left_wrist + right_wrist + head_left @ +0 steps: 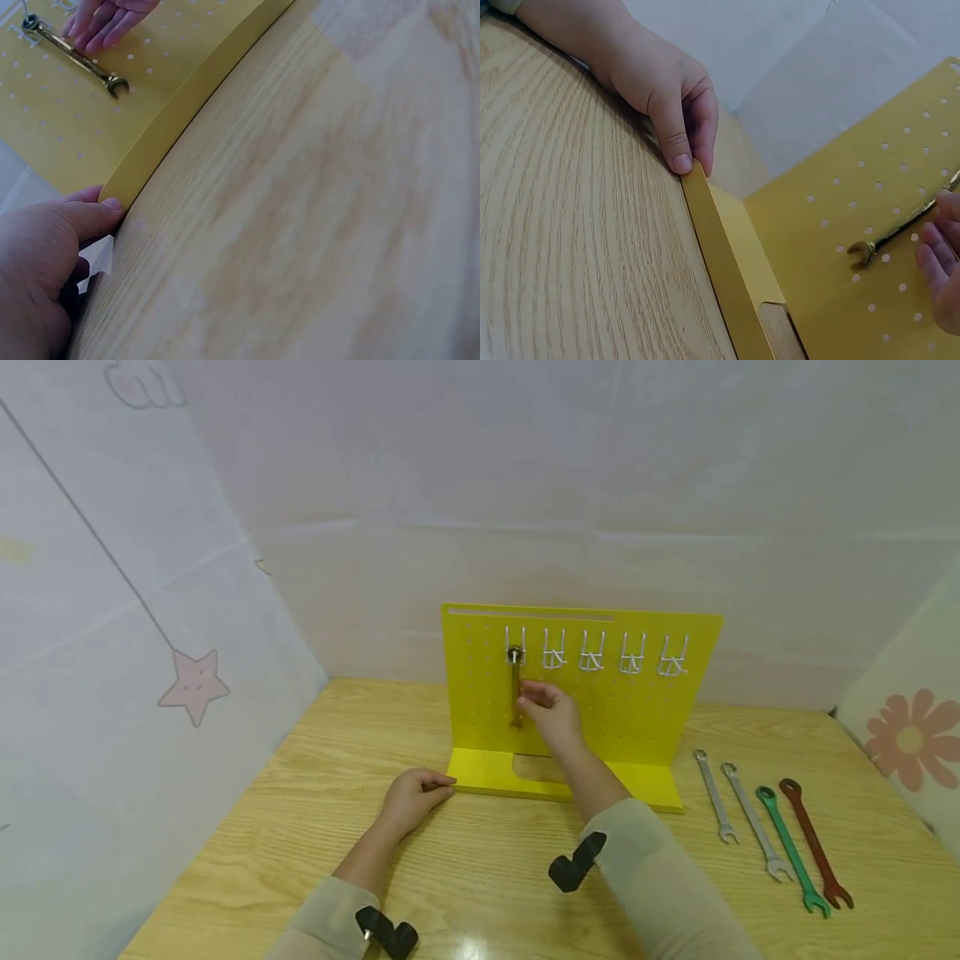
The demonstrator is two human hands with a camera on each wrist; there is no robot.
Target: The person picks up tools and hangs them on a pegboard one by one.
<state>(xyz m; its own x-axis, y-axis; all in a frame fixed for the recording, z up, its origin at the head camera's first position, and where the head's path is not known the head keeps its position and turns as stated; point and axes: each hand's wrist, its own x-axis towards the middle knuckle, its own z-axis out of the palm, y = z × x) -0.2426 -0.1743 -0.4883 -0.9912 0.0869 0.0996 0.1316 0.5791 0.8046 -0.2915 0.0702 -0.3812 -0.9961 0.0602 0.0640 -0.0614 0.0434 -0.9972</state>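
A brass-coloured combination wrench (516, 693) hangs by its ring end from the leftmost white hook (515, 647) of a yellow pegboard stand (480, 768). Its open end points down. My right hand (553, 714) is at the wrench's right side, fingers fairly straight beside the shank in the left wrist view; whether they touch it is hard to tell. My left hand (412, 797) pinches the front left corner of the stand's base, the thumb (112, 204) on its front edge. In the right wrist view the wrench (864, 253) lies close against the perforated panel.
Several more white hooks (592, 652) run rightward across the panel. Right of the stand, two silver wrenches (753, 822), a green wrench (791, 847) and a red wrench (813, 839) lie on the wooden table (300, 835). A pale cloth (525, 485) hangs behind.
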